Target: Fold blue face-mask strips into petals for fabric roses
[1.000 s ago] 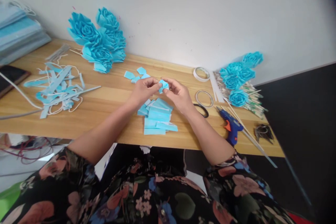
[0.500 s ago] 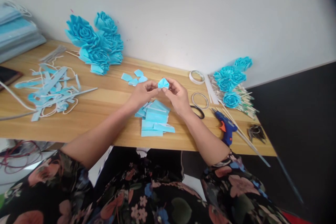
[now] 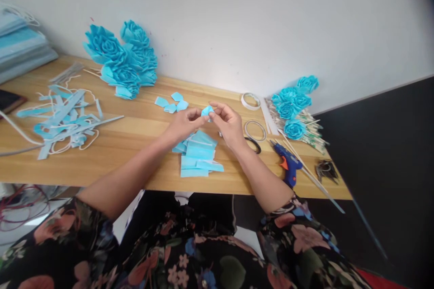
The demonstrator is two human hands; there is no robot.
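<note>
Between my two hands is a small folded piece of light-blue mask fabric (image 3: 207, 111), pinched above the table. My left hand (image 3: 185, 123) grips its left side with thumb and fingers. From the right, my right hand (image 3: 228, 124) pinches the same piece, its index finger curled over the top. Part of the piece is hidden behind the fingertips. Just below my hands lies a pile of cut blue fabric pieces (image 3: 197, 153). Several small pointed blue petals (image 3: 170, 108) lie on the table beyond my left hand.
Blue fabric roses (image 3: 124, 61) stand at the back left, more roses (image 3: 293, 104) at the right. Strips and ear loops (image 3: 69, 119) are heaped left, near stacked masks (image 3: 23, 45). Tape rolls (image 3: 251, 101), a blue glue gun (image 3: 287, 162) and thin sticks (image 3: 310, 174) lie right.
The fabric piece has turned between my fingers, and its pleated face is less visible. My fingertips have come a little closer together. The whole view has shifted slightly.
</note>
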